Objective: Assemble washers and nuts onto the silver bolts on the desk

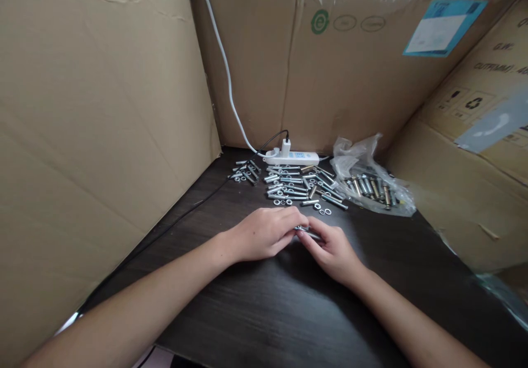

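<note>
Above the dark table, my left hand (264, 234) and my right hand (336, 250) meet fingertip to fingertip around a silver metal bolt (312, 235). Its shank lies along my right thumb and fingers, which are closed on it. My left fingers pinch its left end, where a small shiny part shows; whether that is a nut or a washer I cannot make out. Just beyond my hands are rows of loose bolts and metal sleeves (291, 181), with several washers (328, 212) and a nut (317, 206) at their near edge.
A smaller cluster of bolts and nuts (246, 173) lies at left. At right is a clear plastic bag (400, 200) with more bolts inside. A white power strip (311, 158) stands behind, its black cable (181, 216) crossing the table (264, 313). Cardboard walls (256, 71) enclose three sides.
</note>
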Demonstrator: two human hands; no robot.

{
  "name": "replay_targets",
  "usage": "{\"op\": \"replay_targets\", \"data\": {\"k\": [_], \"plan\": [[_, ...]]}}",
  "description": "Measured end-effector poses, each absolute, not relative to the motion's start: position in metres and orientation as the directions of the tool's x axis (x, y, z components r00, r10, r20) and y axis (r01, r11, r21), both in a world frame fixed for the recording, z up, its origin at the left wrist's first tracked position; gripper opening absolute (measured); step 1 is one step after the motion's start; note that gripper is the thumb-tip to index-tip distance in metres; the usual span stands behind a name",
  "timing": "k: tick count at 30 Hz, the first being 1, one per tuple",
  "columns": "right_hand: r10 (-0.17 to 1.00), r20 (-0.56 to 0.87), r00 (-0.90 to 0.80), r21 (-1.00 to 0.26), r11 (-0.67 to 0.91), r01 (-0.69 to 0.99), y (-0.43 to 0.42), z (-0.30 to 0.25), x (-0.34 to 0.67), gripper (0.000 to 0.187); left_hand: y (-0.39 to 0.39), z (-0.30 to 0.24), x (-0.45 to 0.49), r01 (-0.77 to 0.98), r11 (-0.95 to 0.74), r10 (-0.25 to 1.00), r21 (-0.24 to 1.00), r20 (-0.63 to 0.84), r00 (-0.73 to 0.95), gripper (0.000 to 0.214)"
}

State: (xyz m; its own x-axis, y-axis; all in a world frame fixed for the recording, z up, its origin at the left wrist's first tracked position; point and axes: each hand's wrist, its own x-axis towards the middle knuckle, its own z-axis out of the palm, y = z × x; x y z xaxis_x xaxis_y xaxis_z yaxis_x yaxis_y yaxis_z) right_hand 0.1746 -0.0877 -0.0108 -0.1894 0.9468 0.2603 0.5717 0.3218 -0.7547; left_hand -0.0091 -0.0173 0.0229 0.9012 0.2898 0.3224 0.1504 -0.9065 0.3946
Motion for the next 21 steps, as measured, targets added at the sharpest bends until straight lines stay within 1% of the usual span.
{"op": "replay_targets", "data": {"k": [3,7,9,11,14,18,21], "plan": [[0.946,0.277,-0.165,-0.766,0.322,0.557,-0.087,-0.012,0.174,0.022,-0.018,0.023,-0.009,0.152,-0.907,0.289,0.392,0.318,0.903,0.023],[0.948,0.298,-0.109,-0.762,0.305,0.571,-0.087,-0.014,0.175,0.02,-0.016,0.026,-0.011,0.227,-0.879,0.365,0.419,0.285,0.886,0.021],[0.95,0.302,-0.076,-0.755,0.287,0.589,-0.087,-0.014,0.176,0.019,-0.014,0.028,-0.014,0.293,-0.855,0.409,0.428,0.209,0.888,0.018],[0.954,0.295,-0.046,-0.757,0.263,0.599,-0.087,-0.015,0.177,0.018,-0.012,0.029,-0.016,0.357,-0.831,0.436,0.426,0.1,0.894,0.015],[0.959,0.282,-0.038,-0.763,0.248,0.597,-0.086,-0.016,0.178,0.018,-0.01,0.026,-0.018,0.401,-0.82,0.437,0.409,-0.006,0.899,0.015],[0.955,0.292,-0.047,-0.758,0.261,0.597,-0.085,-0.017,0.177,0.018,-0.011,0.02,-0.018,0.397,-0.841,0.425,0.367,-0.005,0.905,0.012],[0.953,0.298,-0.054,-0.749,0.268,0.606,-0.085,-0.017,0.177,0.019,-0.011,0.018,-0.017,0.395,-0.845,0.422,0.36,-0.003,0.906,0.007]]}}
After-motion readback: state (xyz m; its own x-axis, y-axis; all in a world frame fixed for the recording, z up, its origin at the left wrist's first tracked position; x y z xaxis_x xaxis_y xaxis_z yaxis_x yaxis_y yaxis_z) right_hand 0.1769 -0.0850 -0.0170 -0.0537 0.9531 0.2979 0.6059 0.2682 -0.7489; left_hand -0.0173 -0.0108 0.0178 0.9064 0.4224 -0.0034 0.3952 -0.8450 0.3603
